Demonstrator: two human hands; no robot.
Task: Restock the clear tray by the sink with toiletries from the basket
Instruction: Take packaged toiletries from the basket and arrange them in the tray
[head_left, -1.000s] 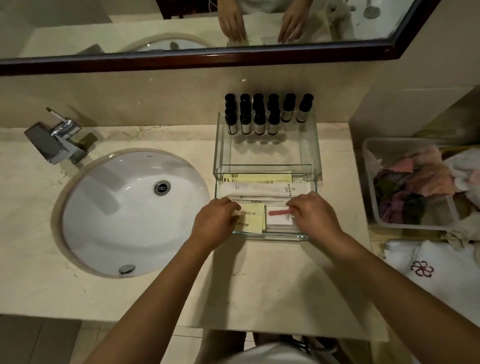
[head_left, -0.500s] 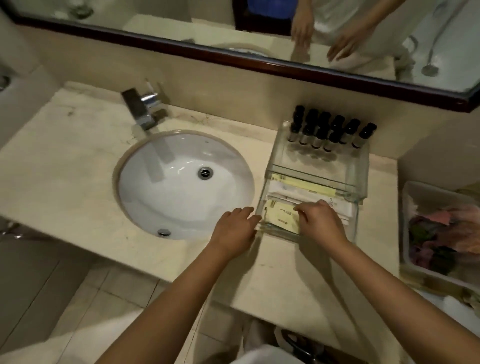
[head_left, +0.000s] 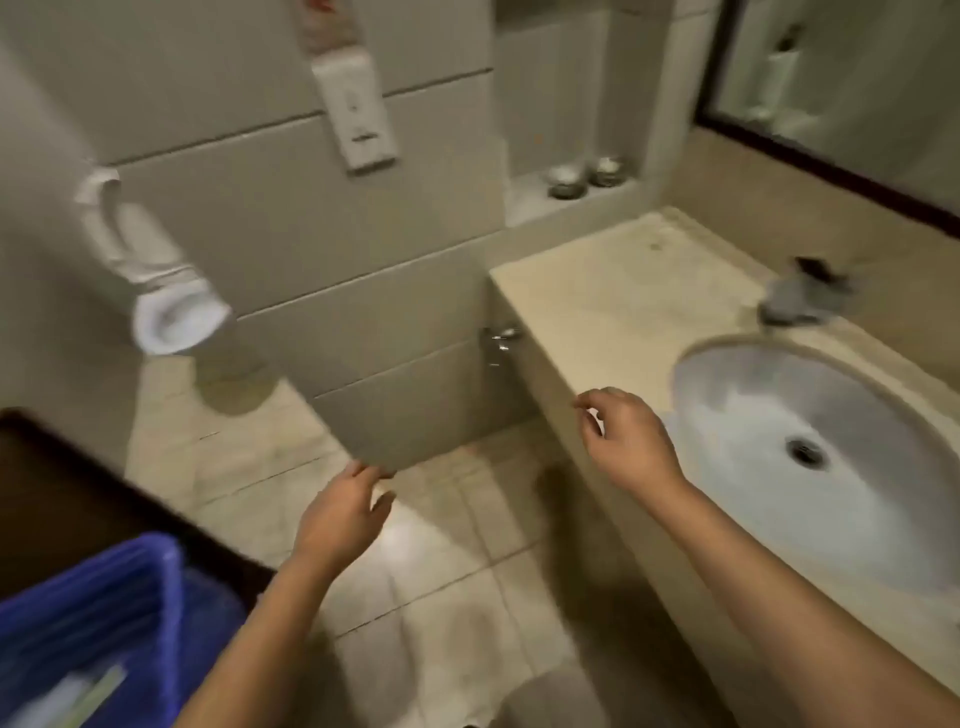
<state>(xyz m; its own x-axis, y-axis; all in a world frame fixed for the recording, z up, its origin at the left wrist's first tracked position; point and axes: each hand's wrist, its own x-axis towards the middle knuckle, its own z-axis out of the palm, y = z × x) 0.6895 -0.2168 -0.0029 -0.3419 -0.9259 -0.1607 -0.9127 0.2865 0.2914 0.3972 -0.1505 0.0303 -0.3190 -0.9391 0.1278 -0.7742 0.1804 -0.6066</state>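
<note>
The fingers (head_left: 363, 475) of our left hand (head_left: 340, 519) were loosely curved and a little spread, with nothing in them, and the hand hung over the floor tiles (head_left: 457, 582). The fingers (head_left: 597, 402) of our right hand (head_left: 628, 441) were curled in softly, thumb near forefinger. As far as the blur allowed, they too held nothing, and the hand hovered above the front edge of the counter (head_left: 613, 306).

The clear tray was out of view, somewhere off to the right past the sink (head_left: 753, 426). The basket (head_left: 130, 597) sat at lower left, near our left forearm. We judged the step to be a trip to the basket for more stock, with both hands free to take it. The next move called for lowering the left hand into the basket, picking out one item and carrying it across the sink to the tray.

The basket was blue plastic with straight, ribbed-looking walls. Pale, flat packets (head_left: 88, 691) lay inside, too smeared to name. The counter was cream stone, faintly veined and square-edged. The sink was a smooth white oval bowl with a metal drain (head_left: 806, 451), and a grey angular tap (head_left: 800, 299) stood behind it. The floor was glossy beige tile with dark grout. A white toilet (head_left: 166, 306) stood well off to the left.
</note>
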